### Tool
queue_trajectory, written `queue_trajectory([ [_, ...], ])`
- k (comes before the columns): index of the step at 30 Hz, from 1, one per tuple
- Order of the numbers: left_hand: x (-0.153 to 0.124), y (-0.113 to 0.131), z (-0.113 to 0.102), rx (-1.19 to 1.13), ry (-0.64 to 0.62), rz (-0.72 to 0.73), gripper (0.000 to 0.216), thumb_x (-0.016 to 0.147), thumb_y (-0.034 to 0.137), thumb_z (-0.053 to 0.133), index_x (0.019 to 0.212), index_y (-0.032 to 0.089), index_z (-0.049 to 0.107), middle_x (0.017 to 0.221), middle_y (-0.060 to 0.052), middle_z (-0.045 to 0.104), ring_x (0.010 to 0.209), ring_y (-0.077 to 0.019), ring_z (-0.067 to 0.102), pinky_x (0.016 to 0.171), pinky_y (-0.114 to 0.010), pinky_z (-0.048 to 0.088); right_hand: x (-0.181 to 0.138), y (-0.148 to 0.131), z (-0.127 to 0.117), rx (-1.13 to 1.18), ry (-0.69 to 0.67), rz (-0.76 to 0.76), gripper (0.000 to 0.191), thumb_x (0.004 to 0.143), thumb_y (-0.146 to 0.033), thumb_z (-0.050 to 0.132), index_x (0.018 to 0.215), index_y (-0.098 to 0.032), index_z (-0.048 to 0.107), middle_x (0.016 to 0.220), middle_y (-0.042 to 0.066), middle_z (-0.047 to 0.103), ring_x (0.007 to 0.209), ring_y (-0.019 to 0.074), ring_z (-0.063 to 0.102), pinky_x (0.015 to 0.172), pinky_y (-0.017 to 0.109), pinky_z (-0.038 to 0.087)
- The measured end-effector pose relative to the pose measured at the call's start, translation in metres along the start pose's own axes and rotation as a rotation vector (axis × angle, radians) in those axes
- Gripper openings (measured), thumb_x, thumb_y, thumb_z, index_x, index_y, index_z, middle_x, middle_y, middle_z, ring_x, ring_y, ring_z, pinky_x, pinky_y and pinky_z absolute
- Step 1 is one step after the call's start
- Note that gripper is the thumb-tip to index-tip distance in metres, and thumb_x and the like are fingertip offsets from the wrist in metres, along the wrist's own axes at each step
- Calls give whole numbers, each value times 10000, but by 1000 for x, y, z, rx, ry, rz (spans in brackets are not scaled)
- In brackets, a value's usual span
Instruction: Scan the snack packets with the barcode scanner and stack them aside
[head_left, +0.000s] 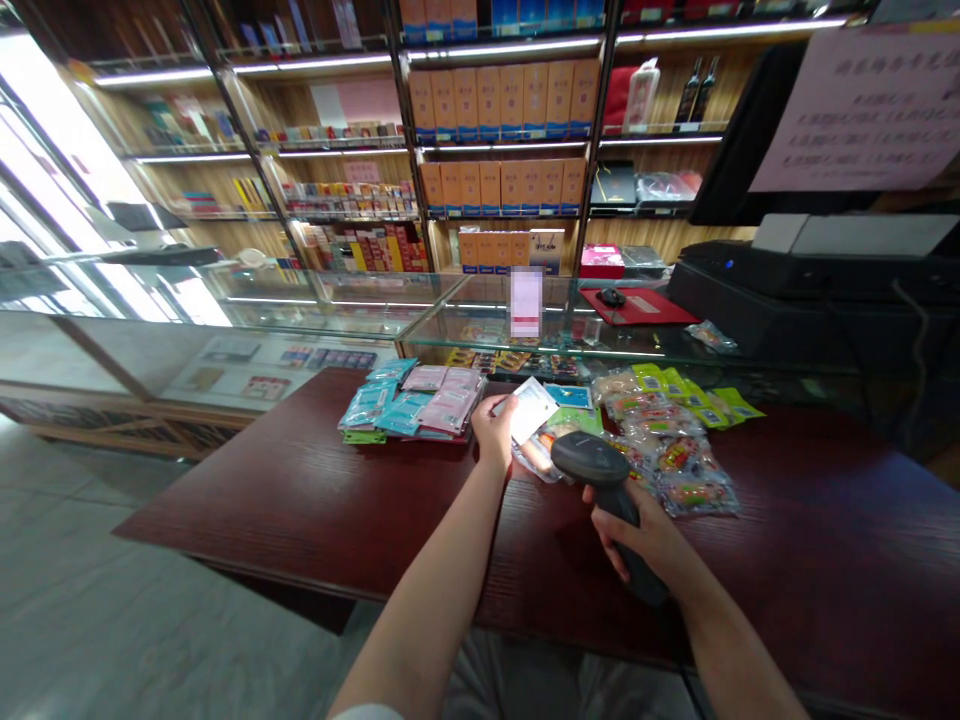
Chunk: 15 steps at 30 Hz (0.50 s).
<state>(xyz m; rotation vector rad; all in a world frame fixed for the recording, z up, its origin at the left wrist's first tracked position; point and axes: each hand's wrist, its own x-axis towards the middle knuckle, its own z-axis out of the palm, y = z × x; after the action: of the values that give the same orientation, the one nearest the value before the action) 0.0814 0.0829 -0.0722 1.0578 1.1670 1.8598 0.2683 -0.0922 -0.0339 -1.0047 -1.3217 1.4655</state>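
My left hand [493,432] pinches a small whitish packet [532,408] by its left edge, raised a little over the counter. In my right hand [637,530] is a black handheld barcode scanner [592,460], its head tilted toward the packet. Left of my left hand lies a pile of blue and pink packets [420,400], with some green at the bottom. Behind and below the held packet are a blue packet [570,397], a green packet [577,421] and a clear-wrapped snack [538,456], partly covered. Several clear-wrapped snacks [679,455] lie beyond the scanner on the right.
The dark wooden counter [300,480] ends at a left edge above the floor. A glass display case [480,310] stands behind it. At right are a black monitor [739,140], a black machine [750,300] and a mouse [612,297] on a red pad [645,308]. A cable trails from the scanner.
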Motion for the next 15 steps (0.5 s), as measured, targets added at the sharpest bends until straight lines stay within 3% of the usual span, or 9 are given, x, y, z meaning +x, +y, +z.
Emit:
queue_trajectory([
  [8, 1, -3, 1, -47, -23, -76, 294, 630, 380, 740, 765, 134, 653, 664, -9, 625, 597, -134, 566, 599, -254, 457, 0, -1, 1, 56, 72, 19, 410, 749, -440, 730, 1007, -193, 528, 557, -79, 556, 331, 89, 500, 287, 184, 408],
  [12, -1, 1, 0, 15, -7, -8, 226, 699, 361, 684, 751, 152, 614, 678, 0, 599, 638, -135, 555, 624, -243, 446, 3, -4, -1, 133, 109, 10, 423, 743, -436, 739, 1018, -186, 540, 564, -75, 561, 332, 87, 501, 276, 178, 395],
  [15, -5, 11, -2, 122, 19, 121, 154, 754, 321, 632, 742, 175, 585, 720, -3, 588, 710, -149, 555, 684, -250, 440, 5, -3, -5, 236, 132, -18, 406, 745, -427, 747, 1006, -180, 559, 572, -69, 572, 331, 79, 496, 277, 170, 383],
])
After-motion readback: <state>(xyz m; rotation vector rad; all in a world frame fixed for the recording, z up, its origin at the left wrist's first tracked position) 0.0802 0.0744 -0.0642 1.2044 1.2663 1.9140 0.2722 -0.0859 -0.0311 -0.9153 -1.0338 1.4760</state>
